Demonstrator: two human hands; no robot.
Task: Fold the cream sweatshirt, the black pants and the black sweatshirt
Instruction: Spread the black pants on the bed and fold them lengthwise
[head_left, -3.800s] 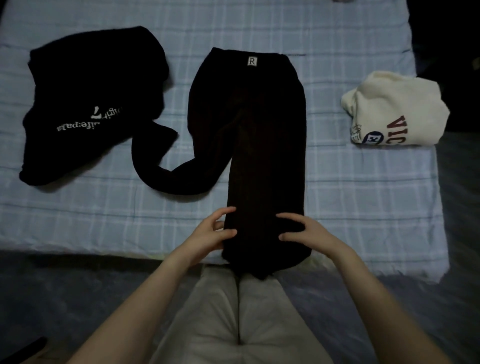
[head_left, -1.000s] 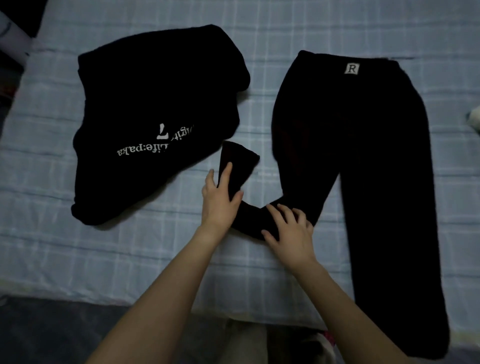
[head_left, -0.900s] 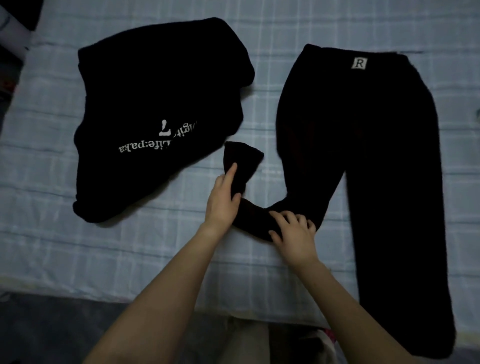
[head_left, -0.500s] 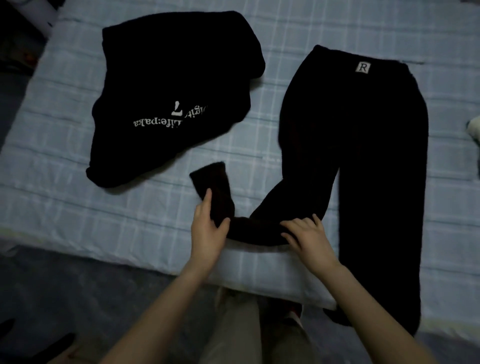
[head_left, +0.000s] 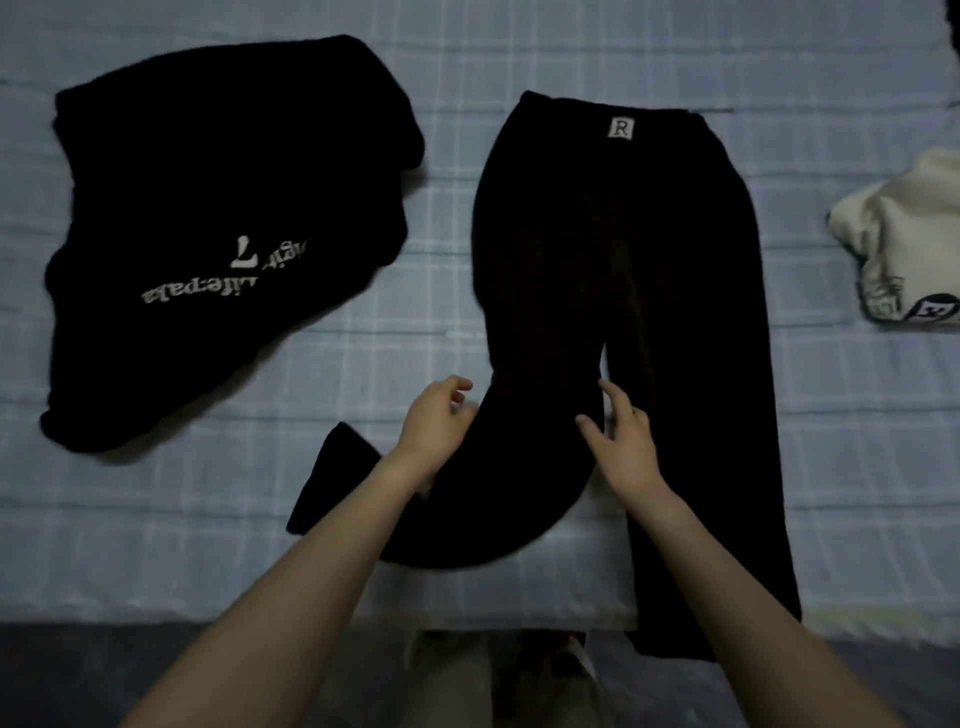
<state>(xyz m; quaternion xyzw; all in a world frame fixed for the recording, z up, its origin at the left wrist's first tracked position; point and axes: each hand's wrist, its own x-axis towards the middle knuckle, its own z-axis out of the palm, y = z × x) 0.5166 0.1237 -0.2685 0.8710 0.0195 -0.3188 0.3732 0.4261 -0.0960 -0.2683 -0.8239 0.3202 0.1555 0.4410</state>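
Head | black pants (head_left: 623, 249): tag (head_left: 620, 128) "R"; black sweatshirt (head_left: 208, 156): "Life:paka"; left grip (head_left: 439, 421), right grip (head_left: 621, 441): both slack-fingered on pants

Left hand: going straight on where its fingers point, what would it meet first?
The black pants: the left hand points toward their bent leg, right at its fingertips, perhaps touching already.

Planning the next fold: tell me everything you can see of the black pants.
The black pants lie flat on the blue checked sheet, waistband away from the person. Soft, thick-looking dark fabric; a small white label with an R sits at the waistband. The leg on the person's right runs straight and hangs past the bed edge. The other leg curves leftward, cuff on the sheet. The right hand rests straight fingers on the curved leg; the left hand is at its outer edge, grip unclear.
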